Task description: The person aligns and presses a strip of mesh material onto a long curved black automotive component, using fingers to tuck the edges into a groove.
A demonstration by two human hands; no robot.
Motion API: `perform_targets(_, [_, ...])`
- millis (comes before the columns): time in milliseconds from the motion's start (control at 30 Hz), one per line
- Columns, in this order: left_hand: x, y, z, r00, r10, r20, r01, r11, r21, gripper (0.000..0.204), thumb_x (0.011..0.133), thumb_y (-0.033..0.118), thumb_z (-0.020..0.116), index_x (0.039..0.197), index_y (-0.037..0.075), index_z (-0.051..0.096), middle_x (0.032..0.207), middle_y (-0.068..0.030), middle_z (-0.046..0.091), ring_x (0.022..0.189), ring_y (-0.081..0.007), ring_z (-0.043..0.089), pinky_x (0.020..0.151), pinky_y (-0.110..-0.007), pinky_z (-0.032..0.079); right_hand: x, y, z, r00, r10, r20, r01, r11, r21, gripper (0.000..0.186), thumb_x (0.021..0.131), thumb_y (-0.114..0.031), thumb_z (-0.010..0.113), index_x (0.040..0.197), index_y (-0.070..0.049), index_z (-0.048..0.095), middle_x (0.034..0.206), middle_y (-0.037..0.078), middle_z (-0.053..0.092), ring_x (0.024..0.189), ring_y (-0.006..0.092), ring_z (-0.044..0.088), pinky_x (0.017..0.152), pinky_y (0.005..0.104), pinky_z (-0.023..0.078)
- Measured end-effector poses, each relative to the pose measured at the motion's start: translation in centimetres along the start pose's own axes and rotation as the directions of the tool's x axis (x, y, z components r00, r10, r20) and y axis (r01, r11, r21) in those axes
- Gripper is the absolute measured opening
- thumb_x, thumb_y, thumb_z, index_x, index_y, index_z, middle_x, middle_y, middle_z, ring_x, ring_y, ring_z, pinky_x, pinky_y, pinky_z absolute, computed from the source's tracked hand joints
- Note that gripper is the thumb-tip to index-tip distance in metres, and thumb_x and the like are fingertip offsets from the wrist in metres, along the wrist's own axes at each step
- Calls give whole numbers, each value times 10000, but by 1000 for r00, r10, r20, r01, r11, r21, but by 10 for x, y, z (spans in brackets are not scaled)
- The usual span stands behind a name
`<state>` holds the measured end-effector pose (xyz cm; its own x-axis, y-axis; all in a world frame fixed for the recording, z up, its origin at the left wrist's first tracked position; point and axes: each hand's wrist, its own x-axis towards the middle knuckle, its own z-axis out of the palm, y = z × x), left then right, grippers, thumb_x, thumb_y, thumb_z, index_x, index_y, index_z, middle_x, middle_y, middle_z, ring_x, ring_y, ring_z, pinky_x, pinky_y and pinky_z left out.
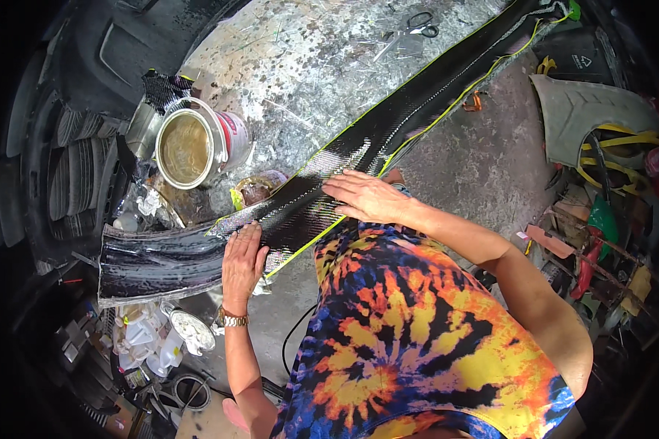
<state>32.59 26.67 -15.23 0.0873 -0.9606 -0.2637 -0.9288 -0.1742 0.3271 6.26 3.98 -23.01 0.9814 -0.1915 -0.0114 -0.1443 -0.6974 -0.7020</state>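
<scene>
A long strip of black woven carbon-fibre cloth (417, 99), edged in yellow-green, runs diagonally from the upper right down to the lower left. At its lower left end, a glossy dark mould (161, 262) with a pale rim shows bare. My left hand (243, 262) lies flat near the end of the cloth, fingers stretched across its edge and the mould. Farther right, my right hand (367, 197) rests on the cloth palm down, its fingers extended over the weave. Neither hand grips anything.
A round can (236, 143) of brownish liquid stands beyond the mould, near a small resin-stained container (260, 189). Scissors (422, 26) lie on the spattered table (307, 80). At right are an orange clamp-like piece (474, 102) and a grey curved panel (586, 110). Clutter and plastic tubs (143, 331) sit at lower left.
</scene>
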Motion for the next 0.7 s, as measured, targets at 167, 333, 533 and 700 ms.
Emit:
perform_targets(167, [6, 3, -1, 1000, 23, 10, -23, 998, 52, 432, 990, 264, 576, 1344, 16, 575, 1383, -137, 593, 1306, -301, 533, 1131, -457, 354, 5, -2, 6, 998, -63, -5, 64, 997, 34, 517, 998, -343, 555, 1383, -2, 508, 1385, 192, 554, 1327, 332, 497, 1167, 450, 344])
perform_targets(333, [15, 20, 6, 997, 30, -74, -25, 998, 60, 404, 978, 253, 604, 1297, 7, 604, 1338, -154, 614, 1281, -304, 550, 1107, -455, 379, 13, -4, 2, 999, -47, 2, 47, 997, 60, 522, 995, -370, 551, 1354, 9, 532, 1367, 188, 573, 1293, 334, 527, 1131, 433, 387])
perform_targets(533, [57, 74, 40, 995, 56, -88, -68, 988, -140, 451, 962, 255, 620, 1334, 5, 569, 1360, -181, 586, 1261, -338, 543, 1100, -439, 393, 13, -2, 7, 999, -33, -13, 34, 999, 15, 499, 974, -346, 579, 1333, 0, 548, 1326, 180, 594, 1267, 328, 544, 1112, 429, 406])
perform_targets(700, [50, 60, 41, 996, -9, -89, -2, 992, -123, 466, 978, 291, 595, 1350, 12, 556, 1384, -165, 573, 1287, -332, 526, 1104, -437, 388, 15, -6, 6, 997, -24, 66, 22, 999, 31, 499, 996, -319, 553, 1377, 1, 514, 1414, 190, 542, 1333, 335, 493, 1150, 455, 357])
